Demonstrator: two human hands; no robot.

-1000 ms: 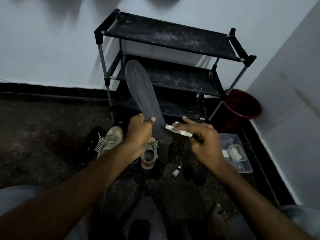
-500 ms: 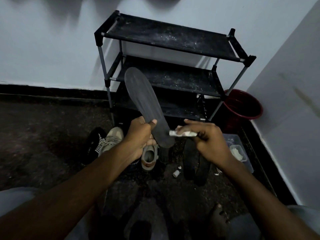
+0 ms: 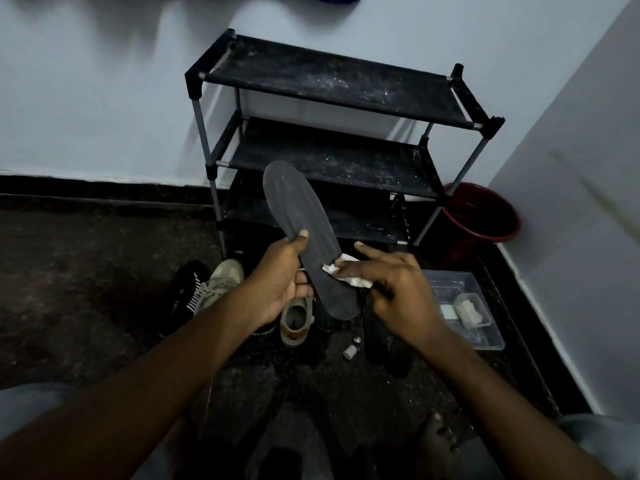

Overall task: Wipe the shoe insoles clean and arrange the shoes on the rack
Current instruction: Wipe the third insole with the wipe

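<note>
Your left hand (image 3: pixel 280 278) grips the dark insole (image 3: pixel 304 233) mid-length, raised before the shoe rack (image 3: pixel 332 84), exposing its face. Your right hand (image 3: pixel 398 289) pinches a white wipe (image 3: pixel 341 271) against it.

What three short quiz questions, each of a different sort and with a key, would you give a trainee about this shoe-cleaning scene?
1. True or false: shoes already stand on the shelves of the rack.
2. What does the right hand hold against the insole, which the left hand grips? A) a white wipe B) a brush C) a sponge
3. Fill in: the red bucket stands on the floor to the ___ of the rack.
Key: 1 false; 2 A; 3 right.
</note>
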